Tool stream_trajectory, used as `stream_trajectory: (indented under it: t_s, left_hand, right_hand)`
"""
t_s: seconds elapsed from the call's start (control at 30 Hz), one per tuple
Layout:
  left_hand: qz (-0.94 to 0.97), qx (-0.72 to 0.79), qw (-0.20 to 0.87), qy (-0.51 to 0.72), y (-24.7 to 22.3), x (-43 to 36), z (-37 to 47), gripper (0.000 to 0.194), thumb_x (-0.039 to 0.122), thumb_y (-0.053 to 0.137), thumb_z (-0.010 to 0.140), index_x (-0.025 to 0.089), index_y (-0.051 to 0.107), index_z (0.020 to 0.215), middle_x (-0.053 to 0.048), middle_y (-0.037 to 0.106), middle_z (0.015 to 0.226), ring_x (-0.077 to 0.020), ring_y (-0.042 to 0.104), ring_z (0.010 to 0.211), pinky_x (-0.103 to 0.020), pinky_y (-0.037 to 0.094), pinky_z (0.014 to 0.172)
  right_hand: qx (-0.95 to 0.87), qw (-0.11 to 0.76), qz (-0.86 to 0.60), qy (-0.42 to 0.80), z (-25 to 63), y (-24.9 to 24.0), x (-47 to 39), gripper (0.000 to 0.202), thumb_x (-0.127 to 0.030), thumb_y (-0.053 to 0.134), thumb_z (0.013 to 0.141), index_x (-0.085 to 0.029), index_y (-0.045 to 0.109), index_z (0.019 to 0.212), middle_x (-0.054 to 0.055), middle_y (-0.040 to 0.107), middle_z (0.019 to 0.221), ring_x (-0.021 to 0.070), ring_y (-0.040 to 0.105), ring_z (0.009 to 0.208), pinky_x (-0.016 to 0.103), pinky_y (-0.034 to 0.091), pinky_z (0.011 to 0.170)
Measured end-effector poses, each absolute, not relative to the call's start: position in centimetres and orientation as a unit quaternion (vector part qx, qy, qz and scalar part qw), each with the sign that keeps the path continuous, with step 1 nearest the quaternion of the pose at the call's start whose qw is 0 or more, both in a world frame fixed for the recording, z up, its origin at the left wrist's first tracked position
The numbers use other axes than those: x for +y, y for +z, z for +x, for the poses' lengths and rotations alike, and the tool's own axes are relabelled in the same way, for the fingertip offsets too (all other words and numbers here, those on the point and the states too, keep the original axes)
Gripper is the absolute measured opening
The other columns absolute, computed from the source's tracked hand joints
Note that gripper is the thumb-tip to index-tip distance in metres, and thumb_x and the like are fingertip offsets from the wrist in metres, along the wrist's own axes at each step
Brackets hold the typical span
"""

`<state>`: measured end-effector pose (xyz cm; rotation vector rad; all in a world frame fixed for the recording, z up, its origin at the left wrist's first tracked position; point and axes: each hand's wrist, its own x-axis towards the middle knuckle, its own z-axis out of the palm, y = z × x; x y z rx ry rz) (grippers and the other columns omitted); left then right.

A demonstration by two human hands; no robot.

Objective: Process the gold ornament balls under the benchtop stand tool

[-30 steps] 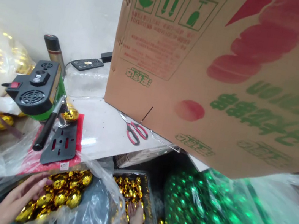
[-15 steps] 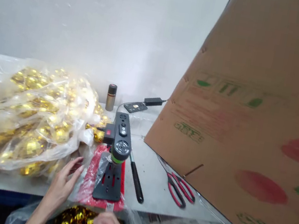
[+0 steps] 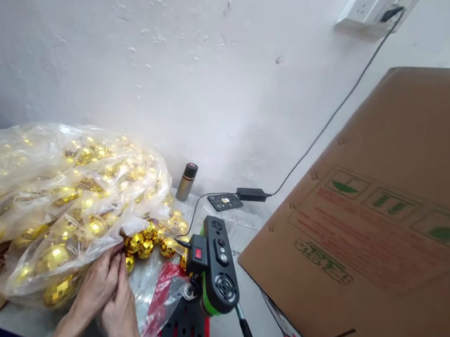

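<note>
Pale wall, fingers at plastic bag, gold balls just beyond.

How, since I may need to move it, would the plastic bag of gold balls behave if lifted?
The plastic bag would probably sag, since it looks thin, creased and slumped. The gold balls inside might shift and roll, being round.

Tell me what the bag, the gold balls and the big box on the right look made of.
Bag: clear, glossy plastic film, judging by its wrinkles and the gold showing through.
Gold balls: mirror-like, faceted finish with bright glints; perhaps coated plastic, though glass can't be ruled out.
Box: matte brown cardboard, most likely; flat printed sides and what look like staples along one edge.
</note>
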<state>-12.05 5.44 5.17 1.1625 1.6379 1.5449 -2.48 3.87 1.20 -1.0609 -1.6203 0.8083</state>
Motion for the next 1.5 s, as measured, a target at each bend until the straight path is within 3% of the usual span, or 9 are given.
stream_trajectory:
  t_s: [0.13, 0.37, 0.5, 0.63, 0.87, 1.03, 1.17, 1.3, 1.5]
  left_hand:
    - [0.433, 0.619, 0.328, 0.567, 6.1, 6.1, -13.3, 0.021, 0.037, 0.074, 0.079, 0.026, 0.073, 0.097, -0.014, 0.083, 0.110, -0.0410, 0.077, 0.114, -0.051, 0.059, 0.107]
    - [0.550, 0.571, 0.336, 0.508, 6.0, 4.7, -11.9, 0.040, 0.039, 0.084, 0.074, 0.030, 0.078, 0.113, -0.012, 0.083, 0.123, -0.0422, 0.063, 0.142, -0.050, 0.038, 0.130]
    - [0.684, 0.543, 0.244, 0.421, 5.6, 6.6, -11.5, 0.052, 0.036, 0.068, 0.086, 0.025, 0.065, 0.137, -0.015, 0.076, 0.139, -0.0389, 0.064, 0.141, -0.055, 0.045, 0.125]
    - [0.772, 0.536, 0.160, 0.301, 5.1, 9.9, -10.8, 0.051, 0.020, 0.059, 0.081, 0.020, 0.062, 0.132, -0.018, 0.075, 0.137, -0.0357, 0.070, 0.132, -0.054, 0.053, 0.119]
    - [0.747, 0.570, 0.190, 0.286, 4.4, 9.7, -8.8, 0.051, 0.017, 0.063, 0.079, 0.015, 0.063, 0.130, -0.023, 0.070, 0.138, -0.0415, 0.064, 0.137, -0.059, 0.049, 0.118]
    - [0.594, 0.570, 0.415, 0.387, 4.0, 4.8, -6.1, 0.056, 0.056, 0.070, 0.088, 0.019, 0.064, 0.130, -0.013, 0.076, 0.125, -0.0317, 0.074, 0.117, -0.042, 0.061, 0.099]
    - [0.294, 0.503, 0.671, 0.459, 3.5, 1.6, -3.5, 0.061, 0.072, 0.078, 0.081, 0.020, 0.069, 0.111, -0.007, 0.080, 0.101, -0.0188, 0.073, 0.076, -0.028, 0.058, 0.065]
    - [0.195, 0.436, 0.753, 0.453, 3.1, -0.2, -1.9, 0.064, 0.069, 0.093, 0.068, 0.020, 0.069, 0.101, -0.003, 0.077, 0.084, -0.0131, 0.064, 0.061, -0.023, 0.049, 0.054]
    - [0.194, 0.390, 0.766, 0.472, 3.7, -1.4, -1.5, 0.079, 0.055, 0.101, 0.064, 0.026, 0.062, 0.126, 0.001, 0.078, 0.094, -0.0170, 0.073, 0.071, -0.026, 0.055, 0.062]
  right_hand:
    - [-0.710, 0.467, -0.414, 0.325, -4.0, -1.2, 1.5, 0.069, -0.013, 0.049, 0.093, -0.027, 0.054, 0.161, 0.008, 0.066, 0.155, 0.0255, 0.064, 0.144, 0.043, 0.052, 0.121]
    - [-0.728, 0.465, -0.427, 0.269, -2.6, -4.8, -0.1, 0.073, -0.006, 0.049, 0.093, -0.026, 0.050, 0.163, 0.011, 0.070, 0.150, 0.0292, 0.067, 0.140, 0.045, 0.055, 0.118]
    - [-0.764, 0.447, -0.429, 0.179, -2.5, -6.7, -1.1, 0.086, -0.006, 0.057, 0.092, -0.028, 0.033, 0.171, 0.013, 0.063, 0.158, 0.0335, 0.068, 0.139, 0.046, 0.058, 0.114]
    - [-0.766, 0.442, -0.452, 0.117, -2.9, -7.6, -2.4, 0.096, -0.005, 0.057, 0.092, -0.031, 0.016, 0.175, 0.015, 0.053, 0.166, 0.0364, 0.062, 0.146, 0.049, 0.060, 0.112]
    - [-0.751, 0.432, -0.491, 0.093, -1.1, -7.0, -5.1, 0.077, -0.012, 0.060, 0.096, -0.027, 0.040, 0.169, 0.015, 0.058, 0.162, 0.0366, 0.066, 0.142, 0.047, 0.064, 0.109]
    - [-0.739, 0.463, -0.490, 0.008, 2.6, -6.4, -7.8, 0.045, -0.031, 0.055, 0.105, -0.030, 0.065, 0.149, 0.012, 0.073, 0.144, 0.0312, 0.078, 0.122, 0.037, 0.071, 0.089]
    - [-0.696, 0.528, -0.485, 0.047, 5.8, -4.4, -9.4, 0.035, -0.033, 0.048, 0.110, -0.030, 0.076, 0.131, 0.008, 0.082, 0.121, 0.0214, 0.083, 0.105, 0.027, 0.069, 0.086]
    - [-0.606, 0.576, -0.542, 0.078, 8.3, -2.6, -9.5, 0.036, -0.029, 0.049, 0.111, -0.027, 0.072, 0.139, 0.010, 0.081, 0.123, 0.0207, 0.083, 0.103, 0.027, 0.069, 0.085]
    - [-0.623, 0.553, -0.548, 0.072, 9.0, -2.6, -8.9, 0.047, -0.031, 0.047, 0.112, -0.028, 0.058, 0.157, 0.014, 0.072, 0.145, 0.0250, 0.077, 0.125, 0.034, 0.069, 0.096]
